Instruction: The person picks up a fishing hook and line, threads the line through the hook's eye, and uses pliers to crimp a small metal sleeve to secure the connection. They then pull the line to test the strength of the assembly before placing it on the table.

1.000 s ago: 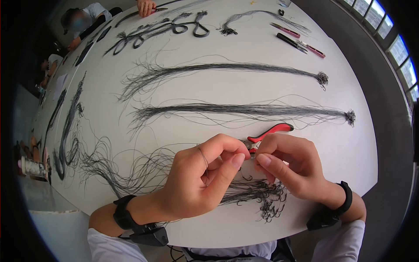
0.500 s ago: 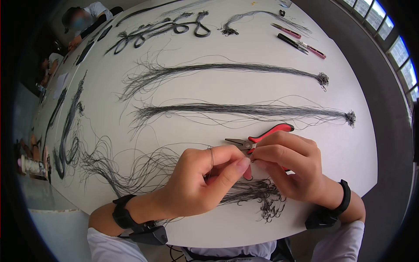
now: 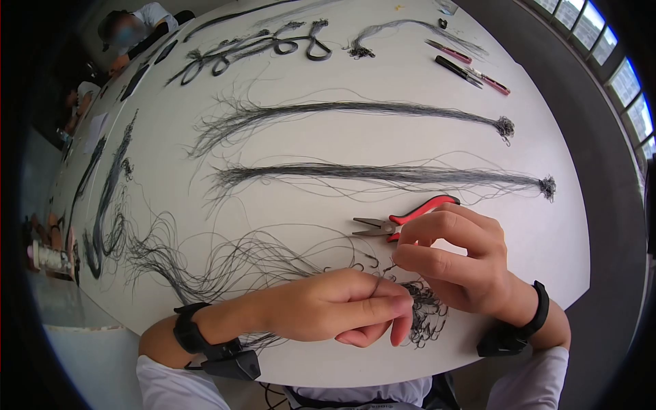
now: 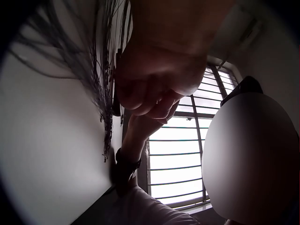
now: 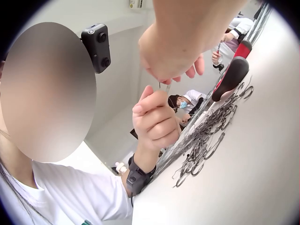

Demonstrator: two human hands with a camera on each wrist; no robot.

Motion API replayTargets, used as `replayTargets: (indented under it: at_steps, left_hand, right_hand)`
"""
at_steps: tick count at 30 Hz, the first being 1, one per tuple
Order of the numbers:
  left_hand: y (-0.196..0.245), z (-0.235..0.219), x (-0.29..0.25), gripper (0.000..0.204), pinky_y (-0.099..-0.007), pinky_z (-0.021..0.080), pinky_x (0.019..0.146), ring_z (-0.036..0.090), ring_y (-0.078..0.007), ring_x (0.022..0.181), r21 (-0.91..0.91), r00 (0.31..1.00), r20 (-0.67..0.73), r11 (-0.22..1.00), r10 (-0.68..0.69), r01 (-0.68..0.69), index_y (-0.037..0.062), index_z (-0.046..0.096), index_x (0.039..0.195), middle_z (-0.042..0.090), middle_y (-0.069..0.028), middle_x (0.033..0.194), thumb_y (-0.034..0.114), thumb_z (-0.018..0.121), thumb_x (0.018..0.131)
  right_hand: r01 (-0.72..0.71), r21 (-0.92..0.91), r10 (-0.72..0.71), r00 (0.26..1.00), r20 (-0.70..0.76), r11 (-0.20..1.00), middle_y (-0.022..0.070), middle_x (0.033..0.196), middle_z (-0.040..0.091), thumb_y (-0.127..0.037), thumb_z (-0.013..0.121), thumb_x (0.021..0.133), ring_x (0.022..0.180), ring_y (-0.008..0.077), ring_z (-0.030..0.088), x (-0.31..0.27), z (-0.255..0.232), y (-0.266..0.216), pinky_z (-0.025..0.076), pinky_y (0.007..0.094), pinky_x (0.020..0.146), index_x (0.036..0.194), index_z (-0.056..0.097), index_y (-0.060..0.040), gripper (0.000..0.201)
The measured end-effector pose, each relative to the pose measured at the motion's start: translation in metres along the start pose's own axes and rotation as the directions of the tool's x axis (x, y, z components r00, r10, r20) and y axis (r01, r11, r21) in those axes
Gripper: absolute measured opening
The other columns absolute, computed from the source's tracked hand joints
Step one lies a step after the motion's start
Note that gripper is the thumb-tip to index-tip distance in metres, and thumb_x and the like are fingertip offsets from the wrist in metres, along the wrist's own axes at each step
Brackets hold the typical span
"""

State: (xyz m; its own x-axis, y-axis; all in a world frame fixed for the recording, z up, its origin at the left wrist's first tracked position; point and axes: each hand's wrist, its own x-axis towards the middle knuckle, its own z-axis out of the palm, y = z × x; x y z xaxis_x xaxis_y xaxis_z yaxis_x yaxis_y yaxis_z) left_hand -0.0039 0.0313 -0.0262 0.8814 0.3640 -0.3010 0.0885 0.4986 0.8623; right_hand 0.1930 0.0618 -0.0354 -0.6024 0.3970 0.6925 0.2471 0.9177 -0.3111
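In the head view my left hand (image 3: 348, 307) is low over a bundle of fish hooks (image 3: 427, 314), thumb and forefinger pinching a thin dark fishing line (image 3: 376, 285). My right hand (image 3: 461, 256) is just above and to the right, its fingertips holding a small fish hook (image 3: 390, 269) that is mostly hidden. The line runs up from the left fingers toward the right fingertips. In the right wrist view the left hand (image 5: 157, 122) is curled just below the right hand (image 5: 173, 58). Red-and-black pliers (image 3: 372, 227) lie behind the right hand.
Two long bundles of hooked lines (image 3: 383, 106) (image 3: 383, 173) stretch across the white table (image 3: 301, 369). Loose lines (image 3: 232, 256) spread at the left. Pink-handled snips (image 3: 447, 50) and black snips (image 3: 456, 70) lie at the back right. Another person (image 3: 133, 34) sits far left.
My left hand has moved down and slightly right, away from the right fingertips, and has turned over more flatly. The right hand stays nearly in place. The pliers' jaws are uncovered.
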Motion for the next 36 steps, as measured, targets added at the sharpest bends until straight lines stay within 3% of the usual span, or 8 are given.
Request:
replayTargets:
  at_steps: [9,12,15,17,20,24,29,36]
  left_hand:
    - [0.009,-0.001,-0.008,0.046,-0.0204,0.02,0.043,0.024,-0.0042,0.042,-0.086,0.996,-0.094,0.996,-0.013,0.005,-0.0002,0.051,0.082,0.032,0.0033,0.05,0.036,0.028,0.099]
    - [0.01,-0.005,-0.006,0.047,-0.0198,0.019,0.042,0.026,-0.0041,0.042,-0.076,0.997,0.032,0.994,-0.07,0.073,-0.0005,0.051,0.08,0.034,0.0026,0.049,0.037,0.029,0.098]
    - [0.008,-0.007,-0.004,0.049,-0.0192,0.026,0.046,0.029,-0.005,0.042,-0.071,0.98,0.125,0.984,-0.154,0.164,-0.0008,0.052,0.074,0.039,0.0013,0.05,0.034,0.029,0.098]
    - [0.0,-0.01,-0.002,0.051,-0.0193,0.034,0.057,0.034,-0.0058,0.046,-0.074,0.982,0.172,0.993,-0.082,0.096,-0.0008,0.054,0.07,0.044,0.0004,0.05,0.031,0.026,0.099]
    - [-0.004,-0.009,-0.001,0.054,-0.0218,0.037,0.07,0.039,-0.0068,0.051,-0.095,0.992,0.126,0.994,-0.032,0.044,-0.0015,0.055,0.069,0.048,-0.0003,0.051,0.03,0.024,0.099]
    - [-0.002,-0.012,0.0,0.052,-0.0236,0.038,0.073,0.044,-0.0078,0.057,0.005,0.986,0.163,1.0,0.017,-0.018,-0.0024,0.057,0.077,0.05,-0.0017,0.053,0.031,0.023,0.099]
    - [0.0,-0.005,0.0,0.044,-0.025,0.039,0.076,0.051,-0.01,0.063,0.08,0.995,0.024,0.992,0.092,-0.094,-0.0025,0.055,0.094,0.056,-0.0041,0.066,0.03,0.025,0.1]
    - [0.0,-0.002,-0.003,0.043,-0.0278,0.04,0.08,0.054,-0.0112,0.069,0.075,0.987,-0.129,0.993,0.096,-0.087,-0.0013,0.053,0.092,0.058,-0.0062,0.069,0.031,0.025,0.1]
  right_hand:
    - [-0.093,0.018,0.093,0.995,0.022,0.995,0.0009,0.076,0.056,0.003,0.065,0.059,0.058,0.0157,0.052,0.0,-0.001,0.005,0.039,0.0268,0.044,0.084,0.059,-0.009,0.029]
    - [-0.099,0.045,0.098,0.994,0.041,0.994,0.0012,0.076,0.056,0.003,0.065,0.061,0.059,0.0164,0.053,-0.001,-0.001,0.005,0.04,0.0274,0.045,0.085,0.059,-0.0091,0.028]
    - [-0.088,0.075,0.084,0.995,0.05,0.993,0.0014,0.076,0.056,0.001,0.066,0.062,0.059,0.0167,0.054,0.0,-0.001,0.003,0.041,0.028,0.045,0.084,0.059,-0.0089,0.025]
    - [-0.078,0.085,0.074,0.996,0.049,0.993,0.0015,0.076,0.056,0.0,0.067,0.063,0.059,0.0169,0.054,0.0,0.0,0.001,0.041,0.0282,0.045,0.083,0.06,-0.0084,0.023]
    - [0.0,0.054,-0.003,0.999,0.054,0.999,0.0054,0.072,0.059,0.002,0.069,0.059,0.058,0.0185,0.056,-0.002,0.003,0.001,0.045,0.0265,0.048,0.077,0.06,-0.0045,0.021]
    - [-0.019,0.007,0.019,1.0,0.017,1.0,0.0029,0.073,0.057,-0.005,0.071,0.061,0.057,0.0169,0.054,-0.002,0.002,0.002,0.041,0.0267,0.044,0.077,0.06,-0.0065,0.019]
    - [-0.048,0.007,0.048,0.998,-0.05,0.999,0.0037,0.07,0.057,-0.002,0.071,0.059,0.054,0.017,0.053,0.0,0.0,0.0,0.039,0.0263,0.042,0.075,0.059,-0.0057,0.02]
    - [-0.137,-0.075,0.128,0.986,-0.107,0.988,0.0054,0.068,0.056,0.004,0.069,0.06,0.052,0.0184,0.052,0.001,-0.001,0.003,0.04,0.0271,0.044,0.073,0.059,-0.0036,0.019]
